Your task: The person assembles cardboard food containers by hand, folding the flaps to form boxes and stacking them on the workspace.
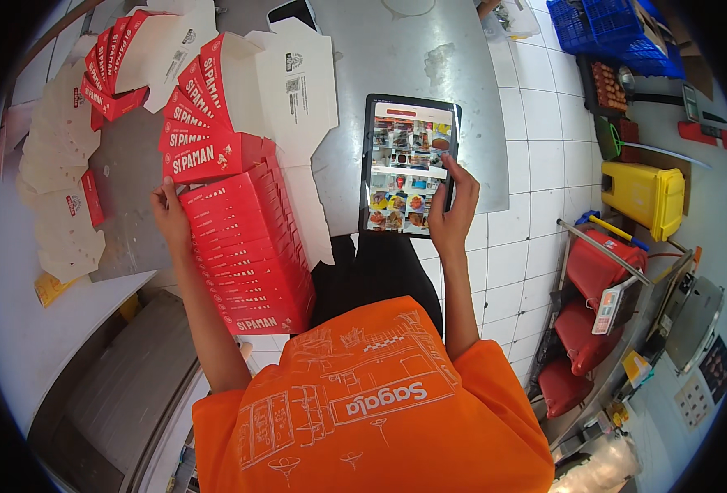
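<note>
A long nested stack of red cardboard food boxes (244,255) with white lettering reaches from the metal table toward my body. My left hand (170,215) is closed at the stack's left edge, its fingers against the upper boxes. White unfolded lids (297,103) spread out on the stack's right. To the right lies a black-framed tablet (408,197), its lit screen showing a grid of small colourful pictures. Over the tablet's right edge is my right hand (458,201), thumb and index finger apart near the screen; it holds nothing.
More red and white boxes (125,66) fan across the left of the metal table (413,49). A white device (293,13) lies at the far edge. On the tiled floor (536,197) at right are blue crates (602,29), a yellow bin (643,197) and red chairs (581,333).
</note>
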A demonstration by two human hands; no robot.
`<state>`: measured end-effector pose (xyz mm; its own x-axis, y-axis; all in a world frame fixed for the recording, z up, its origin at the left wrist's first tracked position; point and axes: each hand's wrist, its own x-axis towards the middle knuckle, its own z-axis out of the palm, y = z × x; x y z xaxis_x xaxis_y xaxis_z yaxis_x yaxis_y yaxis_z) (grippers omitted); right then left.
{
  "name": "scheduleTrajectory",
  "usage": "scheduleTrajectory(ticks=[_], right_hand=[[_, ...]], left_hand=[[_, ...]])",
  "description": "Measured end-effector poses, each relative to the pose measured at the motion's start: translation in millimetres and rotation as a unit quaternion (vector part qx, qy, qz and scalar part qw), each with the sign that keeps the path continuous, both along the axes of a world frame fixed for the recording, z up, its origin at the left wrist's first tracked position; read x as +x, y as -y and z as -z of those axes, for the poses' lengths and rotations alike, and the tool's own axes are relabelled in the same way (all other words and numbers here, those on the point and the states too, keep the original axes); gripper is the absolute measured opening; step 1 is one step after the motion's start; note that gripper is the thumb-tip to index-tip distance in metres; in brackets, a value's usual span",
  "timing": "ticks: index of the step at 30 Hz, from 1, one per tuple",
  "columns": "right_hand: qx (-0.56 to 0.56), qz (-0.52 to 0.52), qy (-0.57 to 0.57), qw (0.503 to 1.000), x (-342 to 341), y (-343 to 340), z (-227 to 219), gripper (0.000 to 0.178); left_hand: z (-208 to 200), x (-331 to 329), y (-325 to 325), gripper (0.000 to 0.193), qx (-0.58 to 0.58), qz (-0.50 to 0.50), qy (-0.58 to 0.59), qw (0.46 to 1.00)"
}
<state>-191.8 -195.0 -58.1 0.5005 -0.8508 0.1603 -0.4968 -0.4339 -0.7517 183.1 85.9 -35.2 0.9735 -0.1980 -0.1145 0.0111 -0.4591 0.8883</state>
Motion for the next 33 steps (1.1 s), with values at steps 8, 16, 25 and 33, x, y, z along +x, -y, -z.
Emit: scheduleTrajectory(ticks=[8,16,25,33], right_hand=[[-0.032,-0.09,-0.045,0.994,24,-6,-2,0.028],[-0.019,-0.057,-0.067,0.996,23,-4,1,0.021],[-0.011,-0.05,-0.057,0.997,11,11,-24,0.031],[0.267,0.025,0.011,0.963,-40,29,-7,0.079]], left_hand=[[3,2,1,0.045,-0.002,0.001,0.005,1.0],[-1,-1,2,0.043,-0.015,0.007,0.01,1.0],[9,4,-6,0.044,-0.015,0.005,0.006,1.0],[7,2,-1,0.044,-0.013,-0.013,0.001,1.0]])
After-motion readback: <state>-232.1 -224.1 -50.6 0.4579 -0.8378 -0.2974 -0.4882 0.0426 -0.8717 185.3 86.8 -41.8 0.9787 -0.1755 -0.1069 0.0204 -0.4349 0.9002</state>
